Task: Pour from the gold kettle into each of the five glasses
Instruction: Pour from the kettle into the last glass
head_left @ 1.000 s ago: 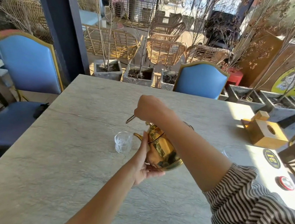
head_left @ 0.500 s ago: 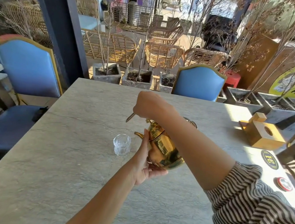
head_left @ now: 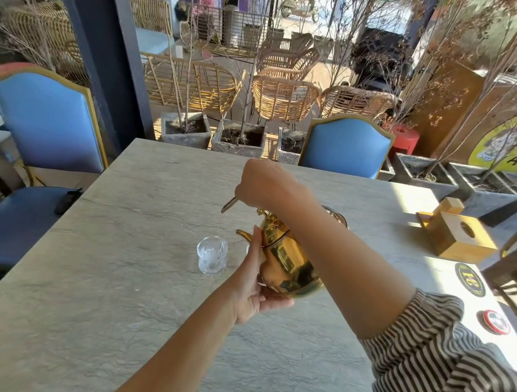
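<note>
Gold kettle [head_left: 288, 263] held mid-table, tipped left, right hand [head_left: 268, 185] clenched on its handle, left hand [head_left: 251, 287] cupping its belly; spout aimed at glass [head_left: 211, 255] just left, toward the table's [head_left: 111, 292] left edge.

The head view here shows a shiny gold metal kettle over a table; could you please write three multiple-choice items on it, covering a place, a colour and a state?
1. Where is the small clear cut-glass tumbler relative to the shiny gold metal kettle?
A. left of it in the view
B. right of it in the view
C. on the chair

2. What colour are the padded chair backs at the grey stone table?
A. red
B. blue
C. green

3. How is the kettle held?
A. resting alone on the table
B. tilted, in both hands
C. upside down

Answers: 1 A, the tumbler stands off the spout side. 2 B, blue with gold trim. 3 B, the left hand cups the body and the right hand grips above.
</note>
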Available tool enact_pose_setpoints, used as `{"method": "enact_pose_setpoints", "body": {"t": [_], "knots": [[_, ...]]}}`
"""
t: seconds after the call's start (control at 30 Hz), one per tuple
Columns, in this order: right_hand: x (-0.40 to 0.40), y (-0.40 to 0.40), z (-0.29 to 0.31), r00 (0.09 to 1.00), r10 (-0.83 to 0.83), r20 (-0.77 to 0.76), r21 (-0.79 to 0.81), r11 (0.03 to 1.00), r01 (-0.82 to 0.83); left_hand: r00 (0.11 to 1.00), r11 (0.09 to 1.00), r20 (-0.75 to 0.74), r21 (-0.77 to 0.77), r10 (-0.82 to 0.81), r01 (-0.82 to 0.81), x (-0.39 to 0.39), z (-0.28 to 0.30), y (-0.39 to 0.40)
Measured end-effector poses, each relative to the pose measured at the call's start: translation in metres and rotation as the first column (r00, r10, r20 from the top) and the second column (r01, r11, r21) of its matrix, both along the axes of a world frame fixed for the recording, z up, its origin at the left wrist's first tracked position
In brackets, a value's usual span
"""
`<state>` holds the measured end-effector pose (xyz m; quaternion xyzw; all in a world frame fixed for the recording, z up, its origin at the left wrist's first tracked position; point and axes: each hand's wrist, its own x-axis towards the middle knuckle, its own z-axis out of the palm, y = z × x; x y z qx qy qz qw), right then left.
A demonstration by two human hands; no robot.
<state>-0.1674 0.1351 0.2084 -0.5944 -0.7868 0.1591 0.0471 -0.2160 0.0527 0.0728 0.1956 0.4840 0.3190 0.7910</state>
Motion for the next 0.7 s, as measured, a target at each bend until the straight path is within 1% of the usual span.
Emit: {"method": "enact_pose_setpoints", "body": {"t": [0.1,0.23,0.43,0.63,0.7], "knots": [[0.004,-0.001,-0.010,0.999,-0.032,0.000,0.013,0.999,0.032,0.997,1.000,-0.067,-0.014,-0.023,0.022,-0.002,-0.004,0.000],[0.014,-0.004,-0.028,0.995,-0.093,-0.025,0.022,0.995,0.094,0.984,0.999,-0.178,0.013,-0.032,0.035,-0.006,-0.012,-0.001],[0.041,-0.016,-0.050,0.948,-0.187,-0.259,0.001,0.981,0.194,0.956,0.999,-0.290,0.033,-0.030,0.042,-0.004,-0.020,-0.003],[0.086,-0.038,-0.055,0.881,-0.172,-0.442,0.055,0.975,0.217,0.945,0.994,-0.316,0.094,0.088,-0.062,0.017,-0.025,-0.010],[0.103,-0.050,-0.058,0.838,-0.162,-0.521,0.062,0.972,0.227,0.937,0.990,-0.333,0.125,0.104,-0.065,0.027,-0.021,-0.018]]}}
